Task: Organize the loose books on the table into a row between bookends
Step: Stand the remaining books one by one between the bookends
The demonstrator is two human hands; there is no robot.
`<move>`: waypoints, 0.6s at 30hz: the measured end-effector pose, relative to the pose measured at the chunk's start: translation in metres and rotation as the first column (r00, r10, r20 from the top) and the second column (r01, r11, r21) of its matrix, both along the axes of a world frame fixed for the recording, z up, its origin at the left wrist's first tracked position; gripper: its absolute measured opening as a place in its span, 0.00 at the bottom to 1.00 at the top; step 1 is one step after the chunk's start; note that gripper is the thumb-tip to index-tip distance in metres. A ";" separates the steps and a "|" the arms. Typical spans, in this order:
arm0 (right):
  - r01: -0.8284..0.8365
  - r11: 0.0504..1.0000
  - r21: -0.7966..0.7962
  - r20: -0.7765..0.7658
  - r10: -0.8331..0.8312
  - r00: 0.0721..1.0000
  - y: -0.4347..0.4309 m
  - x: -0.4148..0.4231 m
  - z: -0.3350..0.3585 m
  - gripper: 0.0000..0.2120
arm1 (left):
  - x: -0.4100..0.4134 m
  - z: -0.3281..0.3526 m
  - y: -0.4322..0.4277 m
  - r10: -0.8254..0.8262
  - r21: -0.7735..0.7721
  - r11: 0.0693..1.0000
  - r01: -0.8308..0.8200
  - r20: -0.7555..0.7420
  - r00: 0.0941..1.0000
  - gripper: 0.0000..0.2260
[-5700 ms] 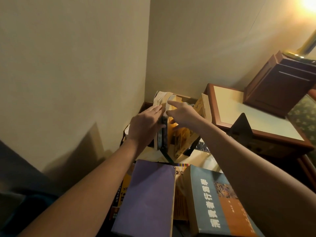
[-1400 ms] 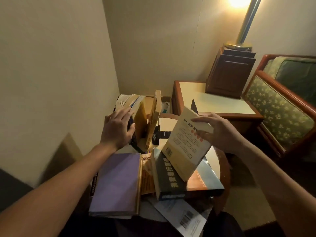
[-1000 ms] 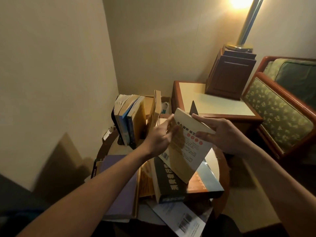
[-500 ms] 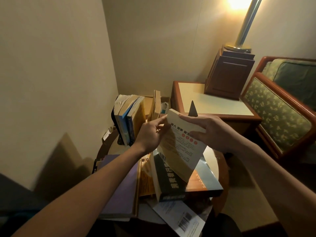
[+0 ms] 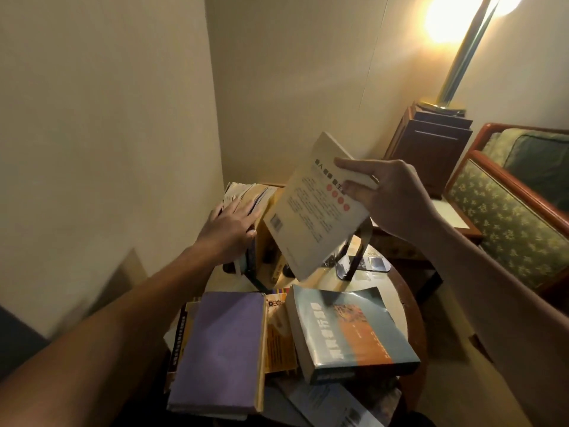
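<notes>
Task partly done. A short row (image 5: 246, 192) stands at the far edge of the table (image 5: 412, 318). The left hand (image 5: 231, 232) steadies it with flat fingers. The right hand (image 5: 391, 198) pinches a cream book (image 5: 311, 211) in the air beside the row, not yet placed. A bookend (image 5: 354, 260) stands apart on the right. A purple book (image 5: 221, 349), a yellow book (image 5: 278, 337) and a blue book (image 5: 348, 331) lie loose in front.

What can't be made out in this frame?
Head view only.
Lower part of the upright row of books: hidden by the left hand and the tilted cream paperback.
Black metal bookend: top hidden behind that paperback.
Pale barcoded paper: cut off by the bottom edge.
</notes>
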State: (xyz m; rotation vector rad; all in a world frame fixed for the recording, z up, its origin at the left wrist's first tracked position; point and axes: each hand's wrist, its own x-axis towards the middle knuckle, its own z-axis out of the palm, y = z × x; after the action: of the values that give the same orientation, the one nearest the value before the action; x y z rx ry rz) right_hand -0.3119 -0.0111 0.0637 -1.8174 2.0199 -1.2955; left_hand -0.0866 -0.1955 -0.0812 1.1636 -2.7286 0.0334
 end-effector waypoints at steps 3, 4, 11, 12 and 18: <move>0.084 0.995 -0.058 -0.023 -0.086 0.996 -0.024 0.018 0.003 0.19 | 0.007 -0.006 -0.005 -0.049 -0.065 0.996 0.054 0.075 0.996 0.26; 0.105 0.993 -0.060 -0.035 -0.107 0.994 -0.033 0.024 0.003 0.20 | 0.009 -0.007 -0.005 -0.053 -0.075 0.995 0.059 0.068 0.996 0.27; 0.200 0.975 0.101 -0.092 -0.191 0.977 -0.094 0.056 -0.019 0.26 | 0.022 -0.012 -0.013 0.015 -0.051 0.999 -0.016 -0.029 0.999 0.30; 0.206 0.971 0.121 -0.106 -0.194 0.975 -0.102 0.059 -0.025 0.26 | 0.023 -0.013 -0.014 0.023 -0.053 0.998 -0.025 -0.037 0.999 0.30; 0.215 0.943 0.253 -0.119 -0.190 0.974 -0.141 0.081 -0.070 0.19 | 0.020 -0.014 -0.015 -0.014 -0.038 0.999 0.008 -0.168 0.986 0.30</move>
State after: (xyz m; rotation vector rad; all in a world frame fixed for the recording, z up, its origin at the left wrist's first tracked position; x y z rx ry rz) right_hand -0.2305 -0.1524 -0.0064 -1.6118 2.3526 -0.9398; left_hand -0.0662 -0.2104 -0.0955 1.0885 -2.5755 -0.0144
